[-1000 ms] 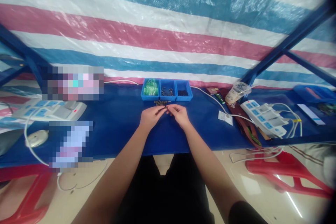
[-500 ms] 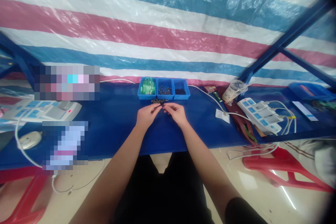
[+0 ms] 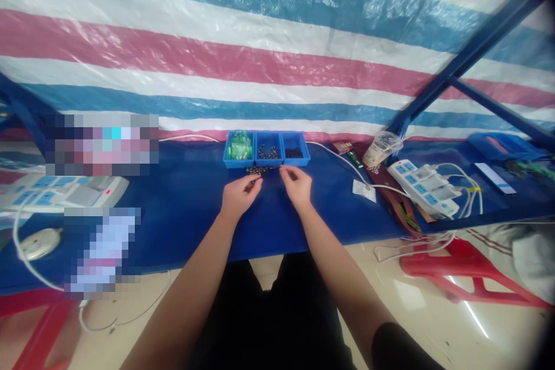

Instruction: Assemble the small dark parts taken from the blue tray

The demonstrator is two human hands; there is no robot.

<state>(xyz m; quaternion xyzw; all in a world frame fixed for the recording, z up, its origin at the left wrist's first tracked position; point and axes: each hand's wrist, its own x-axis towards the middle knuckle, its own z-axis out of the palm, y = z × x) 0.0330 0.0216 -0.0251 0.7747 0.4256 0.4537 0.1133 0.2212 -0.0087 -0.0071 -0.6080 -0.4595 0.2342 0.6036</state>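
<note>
Left hand point(image 3: 237, 195) rests on the blue-covered worktable point(image 3: 186, 202), fingertips pinched together at the near edge of a small heap of dark metal bits point(image 3: 259, 170); it appears to grip one, too small to confirm. Right hand point(image 3: 296, 183) hovers just right of the heap, thumb and forefinger closed toward each other; whether anything sits between them I cannot tell.

The heap lies loose on the cloth, just near of three joined blue plastic bins point(image 3: 266, 149): left bin green pieces, middle bin dark metal bits, right bin black bits.

Risks, as judged:
- Parts are tiny and unconfined; a brush of either wrist could scatter them across the cloth or off the near edge to the tiled floor point(image 3: 433, 300).
- A weak pinch could drop a part, and dark pieces would hide against dark blue cloth.
- The white cable point(image 3: 342, 161) runs close on the right toward the white power strip point(image 3: 422, 188); a sweeping right forearm could snag it.
- The clear plastic cup point(image 3: 381, 149) stands far right, near the strip; knocked over, any contents would reach the sockets.
</note>
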